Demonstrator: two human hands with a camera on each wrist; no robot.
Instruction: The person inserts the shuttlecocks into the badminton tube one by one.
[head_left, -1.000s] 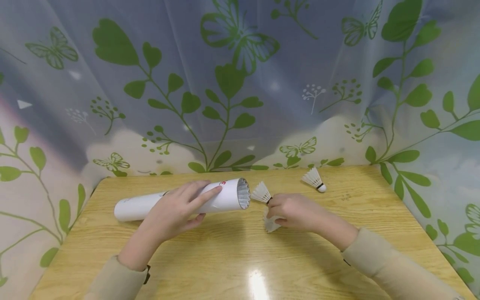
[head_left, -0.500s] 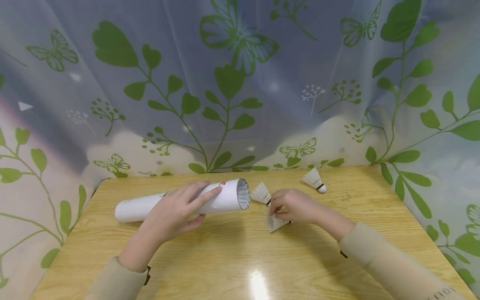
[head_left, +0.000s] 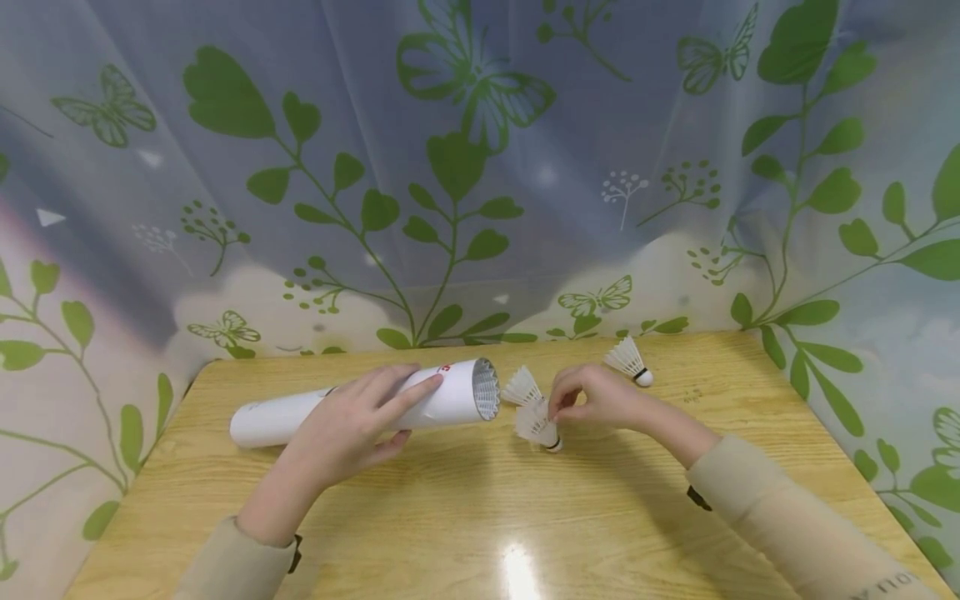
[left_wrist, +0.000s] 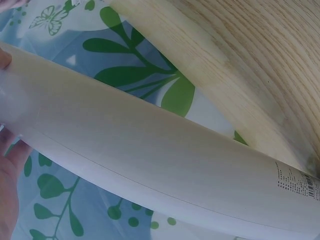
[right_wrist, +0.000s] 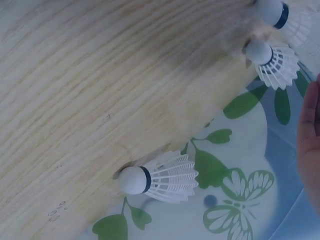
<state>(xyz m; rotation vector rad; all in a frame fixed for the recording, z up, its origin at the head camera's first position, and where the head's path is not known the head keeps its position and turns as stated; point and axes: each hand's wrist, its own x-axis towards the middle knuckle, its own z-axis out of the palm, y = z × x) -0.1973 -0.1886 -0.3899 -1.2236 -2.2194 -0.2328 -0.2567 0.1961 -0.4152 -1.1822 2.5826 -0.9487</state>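
My left hand (head_left: 352, 417) grips a white shuttlecock tube (head_left: 446, 392) from above, fingers over the top and thumb along the near side. The tube lies on its side, its mouth facing right, with ribbed white skirts showing inside. My right hand (head_left: 600, 396) pinches a white shuttlecock (head_left: 536, 423) by the right edge of its skirt, cork down and toward me. Just behind it, a second shuttlecock (head_left: 521, 385) is partly covered in the head view. In the right wrist view, the pinched shuttlecock (right_wrist: 272, 12) sits at the top right corner, near the second shuttlecock (right_wrist: 270, 60).
A third shuttlecock (head_left: 630, 361) lies near the back edge of the wooden table (head_left: 420, 525), behind my right hand. Beyond that edge hangs a blue and white curtain (head_left: 525, 208) with green leaves and butterflies.
My right hand has risen and shifted slightly back, the shuttlecock at its fingers turning so its cork points toward me. The left hand and tube have stayed nearly still.
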